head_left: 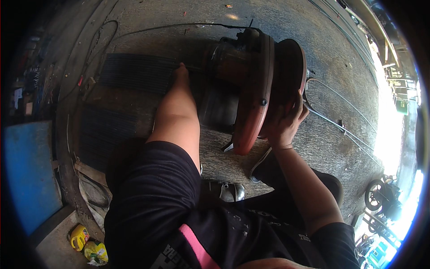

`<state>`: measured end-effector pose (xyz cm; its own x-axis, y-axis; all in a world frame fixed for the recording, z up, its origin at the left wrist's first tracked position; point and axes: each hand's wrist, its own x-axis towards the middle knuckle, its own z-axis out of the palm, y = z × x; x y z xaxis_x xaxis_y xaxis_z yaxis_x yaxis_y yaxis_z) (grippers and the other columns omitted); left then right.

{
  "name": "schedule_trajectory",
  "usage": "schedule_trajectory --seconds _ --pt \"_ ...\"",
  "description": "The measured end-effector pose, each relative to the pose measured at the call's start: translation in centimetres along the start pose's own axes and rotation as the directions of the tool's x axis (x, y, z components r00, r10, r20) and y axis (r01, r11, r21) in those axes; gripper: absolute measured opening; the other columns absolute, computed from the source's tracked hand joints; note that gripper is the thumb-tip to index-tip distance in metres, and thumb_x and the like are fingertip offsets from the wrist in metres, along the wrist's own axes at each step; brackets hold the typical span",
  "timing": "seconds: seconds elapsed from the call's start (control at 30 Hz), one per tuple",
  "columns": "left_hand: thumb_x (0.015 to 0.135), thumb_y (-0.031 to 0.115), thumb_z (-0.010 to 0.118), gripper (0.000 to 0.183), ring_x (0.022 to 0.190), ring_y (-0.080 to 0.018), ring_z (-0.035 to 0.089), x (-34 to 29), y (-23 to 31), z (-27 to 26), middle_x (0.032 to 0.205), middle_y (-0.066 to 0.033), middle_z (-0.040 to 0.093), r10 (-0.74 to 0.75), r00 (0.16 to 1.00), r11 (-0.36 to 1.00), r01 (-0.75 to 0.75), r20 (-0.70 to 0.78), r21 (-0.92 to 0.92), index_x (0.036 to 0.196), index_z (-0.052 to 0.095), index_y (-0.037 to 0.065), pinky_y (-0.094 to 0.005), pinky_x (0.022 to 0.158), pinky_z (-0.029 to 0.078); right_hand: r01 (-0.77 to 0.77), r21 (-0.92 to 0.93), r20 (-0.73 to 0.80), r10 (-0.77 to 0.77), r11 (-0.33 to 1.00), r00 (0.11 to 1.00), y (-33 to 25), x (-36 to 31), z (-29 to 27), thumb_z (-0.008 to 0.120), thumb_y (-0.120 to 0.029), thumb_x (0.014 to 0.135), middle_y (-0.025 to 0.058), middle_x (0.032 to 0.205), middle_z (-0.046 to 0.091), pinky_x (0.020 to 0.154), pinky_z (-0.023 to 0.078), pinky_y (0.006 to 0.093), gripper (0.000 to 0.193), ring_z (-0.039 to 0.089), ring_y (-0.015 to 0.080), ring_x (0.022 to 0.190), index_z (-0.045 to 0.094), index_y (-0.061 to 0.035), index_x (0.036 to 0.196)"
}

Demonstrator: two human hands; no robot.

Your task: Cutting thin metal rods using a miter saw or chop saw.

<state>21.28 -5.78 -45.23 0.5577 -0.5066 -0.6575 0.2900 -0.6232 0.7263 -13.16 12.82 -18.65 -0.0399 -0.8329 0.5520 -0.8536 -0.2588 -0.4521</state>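
In front of me on the floor stands a motor-driven machine with a dark cylindrical body (219, 103), a thick red curved housing (253, 121) and a round red-rimmed disc part (298, 58) on its right. My right hand (286, 127) is closed around the lower right edge of that disc part; some fingers are in shadow. My left hand (181, 74) reaches to the left side of the dark body. Its fingers are mostly lost in shadow, so I cannot tell what it touches. A black cable (179, 24) runs left from the top of the machine.
Dark ribbed sheets (134, 71) lie left of the machine. A blue panel (33, 175) and a yellow container (79, 237) are at the far left. Thin rods or hoses (345, 130) lie on the right floor. A motorcycle (380, 197) stands beyond, near bright daylight.
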Motion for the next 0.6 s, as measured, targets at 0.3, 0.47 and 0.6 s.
schedule_trajectory --seconds 0.3,0.47,0.6 --pt "0.093 0.052 0.047 0.068 0.12 -0.035 0.052 -0.7 0.3 0.0 0.13 -0.0225 0.053 -0.012 0.996 0.966 0.035 -0.092 0.255 0.126 0.051 -0.007 -0.0434 0.098 0.044 -0.008 0.017 0.005 0.008 1.0 1.0 -0.2 0.1 -0.1 0.052 -0.005 0.085 0.0189 0.123 0.048 0.097 0.035 0.0449 0.062 0.04 0.0341 0.109 0.03 -0.0013 0.142" --pt "0.092 0.055 0.044 0.068 0.126 -0.0336 0.048 0.9 -0.6 0.1 0.133 -0.0216 0.052 0.028 0.995 0.958 0.0 -0.093 0.288 0.125 0.055 -0.004 -0.0423 0.105 0.037 -0.016 0.035 -0.003 0.016 0.999 1.0 -0.3 0.1 -0.2 0.052 -0.004 0.084 0.0188 0.123 0.048 0.097 0.035 0.0454 0.062 0.04 0.0342 0.109 0.03 -0.0014 0.142" --pt "0.092 0.057 0.042 0.071 0.127 -0.0344 0.047 0.9 -0.4 -0.1 0.133 -0.0228 0.051 0.061 0.995 0.906 -0.024 -0.074 0.422 0.125 0.054 -0.005 -0.0422 0.106 0.037 -0.05 0.05 0.003 0.05 0.998 0.999 -0.4 0.1 -0.2 0.052 -0.005 0.084 0.0194 0.124 0.048 0.097 0.035 0.0454 0.061 0.04 0.0347 0.108 0.031 -0.0013 0.142"
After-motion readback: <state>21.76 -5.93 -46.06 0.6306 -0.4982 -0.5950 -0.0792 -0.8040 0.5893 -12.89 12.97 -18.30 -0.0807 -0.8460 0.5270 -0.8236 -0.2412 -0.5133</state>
